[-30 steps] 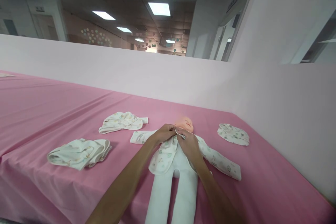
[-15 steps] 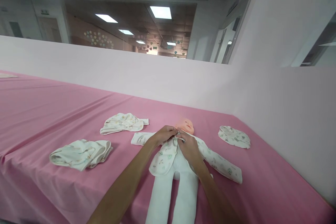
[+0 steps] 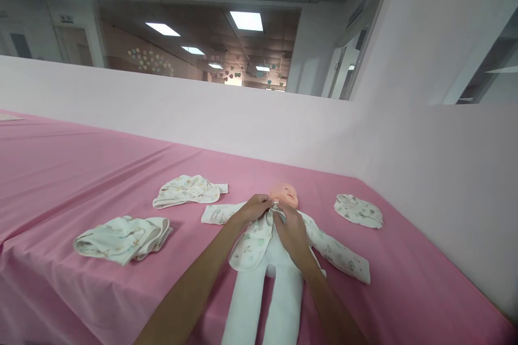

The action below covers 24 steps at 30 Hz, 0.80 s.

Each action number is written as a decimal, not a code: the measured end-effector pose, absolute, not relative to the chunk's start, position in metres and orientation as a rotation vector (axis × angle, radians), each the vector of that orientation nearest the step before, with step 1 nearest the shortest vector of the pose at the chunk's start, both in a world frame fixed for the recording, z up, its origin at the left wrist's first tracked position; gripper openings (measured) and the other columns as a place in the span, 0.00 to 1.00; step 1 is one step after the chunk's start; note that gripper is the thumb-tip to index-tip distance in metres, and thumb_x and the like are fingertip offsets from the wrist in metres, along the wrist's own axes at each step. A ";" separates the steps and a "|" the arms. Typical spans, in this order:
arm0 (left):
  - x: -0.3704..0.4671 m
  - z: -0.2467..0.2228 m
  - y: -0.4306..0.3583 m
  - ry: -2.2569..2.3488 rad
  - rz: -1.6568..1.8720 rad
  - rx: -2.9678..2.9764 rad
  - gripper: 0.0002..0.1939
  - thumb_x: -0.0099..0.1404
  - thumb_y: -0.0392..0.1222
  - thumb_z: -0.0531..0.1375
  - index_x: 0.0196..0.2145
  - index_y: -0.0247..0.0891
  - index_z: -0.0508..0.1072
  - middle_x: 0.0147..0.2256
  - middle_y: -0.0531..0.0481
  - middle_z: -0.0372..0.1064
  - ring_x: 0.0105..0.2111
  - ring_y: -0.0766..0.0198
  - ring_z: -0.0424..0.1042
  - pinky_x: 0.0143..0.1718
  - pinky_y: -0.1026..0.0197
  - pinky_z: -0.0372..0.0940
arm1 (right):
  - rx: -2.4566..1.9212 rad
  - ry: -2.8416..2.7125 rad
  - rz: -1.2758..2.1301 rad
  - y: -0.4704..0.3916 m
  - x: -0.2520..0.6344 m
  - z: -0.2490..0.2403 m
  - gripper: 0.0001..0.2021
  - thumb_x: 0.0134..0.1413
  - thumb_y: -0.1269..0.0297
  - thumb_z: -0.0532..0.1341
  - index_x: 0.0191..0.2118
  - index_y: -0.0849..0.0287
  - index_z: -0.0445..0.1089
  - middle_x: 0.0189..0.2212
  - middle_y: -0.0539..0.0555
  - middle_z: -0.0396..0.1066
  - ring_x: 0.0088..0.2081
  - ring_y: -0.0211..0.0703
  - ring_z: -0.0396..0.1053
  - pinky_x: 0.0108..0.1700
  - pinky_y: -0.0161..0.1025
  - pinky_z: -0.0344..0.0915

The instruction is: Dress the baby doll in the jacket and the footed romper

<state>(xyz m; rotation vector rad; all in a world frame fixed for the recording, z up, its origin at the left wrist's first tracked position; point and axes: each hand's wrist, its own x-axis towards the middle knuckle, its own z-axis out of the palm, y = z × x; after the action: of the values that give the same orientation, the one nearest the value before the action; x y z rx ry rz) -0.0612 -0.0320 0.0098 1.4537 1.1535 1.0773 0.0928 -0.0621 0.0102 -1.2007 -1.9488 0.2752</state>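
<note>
A baby doll lies on its back with its white legs toward me. It wears a white printed jacket, whose sleeves spread out to both sides. My left hand pinches the jacket's edge at the neck, just below the doll's head. Close beside it, my right hand has its fingers closed on the other front edge at the collar. The fingertips of both hands nearly meet, and they partly hide the cloth between them. The jacket front hangs apart lower down, over the white body.
Two folded printed garments lie to the left on the pink sheet. A printed cloth cap lies to the right. A white wall with windows rises behind, and another wall borders the right side.
Both hands stay at the collar with only slight finger movement; the right fingers have shifted a little at the cloth edge. The view has moved slightly.
</note>
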 end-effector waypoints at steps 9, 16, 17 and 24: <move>-0.046 0.018 -0.049 1.362 1.170 1.572 0.11 0.60 0.42 0.57 0.40 0.38 0.67 0.26 0.58 0.63 0.22 0.70 0.59 0.23 0.67 0.53 | -1.249 -1.820 0.267 -0.072 0.104 0.006 0.13 0.57 0.64 0.51 0.43 0.58 0.70 0.45 0.56 0.72 0.49 0.49 0.65 0.53 0.46 0.60; -0.029 0.017 -0.105 1.740 1.092 2.148 0.09 0.65 0.46 0.55 0.38 0.39 0.68 0.41 0.46 0.68 0.44 0.56 0.65 0.45 0.55 0.58 | -1.370 -1.806 0.348 -0.089 0.126 0.009 0.13 0.52 0.65 0.50 0.38 0.58 0.70 0.41 0.57 0.73 0.45 0.50 0.68 0.48 0.44 0.61; -0.029 0.017 -0.109 1.765 1.049 2.200 0.08 0.66 0.44 0.53 0.38 0.38 0.68 0.41 0.46 0.68 0.44 0.56 0.65 0.45 0.55 0.58 | -1.370 -1.792 0.407 -0.091 0.128 0.011 0.13 0.52 0.65 0.51 0.38 0.57 0.70 0.40 0.56 0.74 0.44 0.50 0.69 0.47 0.43 0.62; -0.038 0.022 -0.108 2.029 0.806 2.187 0.09 0.67 0.38 0.48 0.33 0.38 0.65 0.35 0.45 0.70 0.35 0.56 0.68 0.33 0.57 0.54 | -1.269 -1.702 0.746 -0.095 0.134 0.024 0.12 0.50 0.60 0.53 0.33 0.56 0.72 0.29 0.51 0.74 0.33 0.46 0.70 0.37 0.39 0.64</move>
<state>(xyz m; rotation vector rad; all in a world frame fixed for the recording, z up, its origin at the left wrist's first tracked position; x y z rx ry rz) -0.0375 -0.1082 0.0223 2.1871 2.0287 0.8056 0.1338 -0.0953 0.0241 -1.2689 -1.7019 0.7460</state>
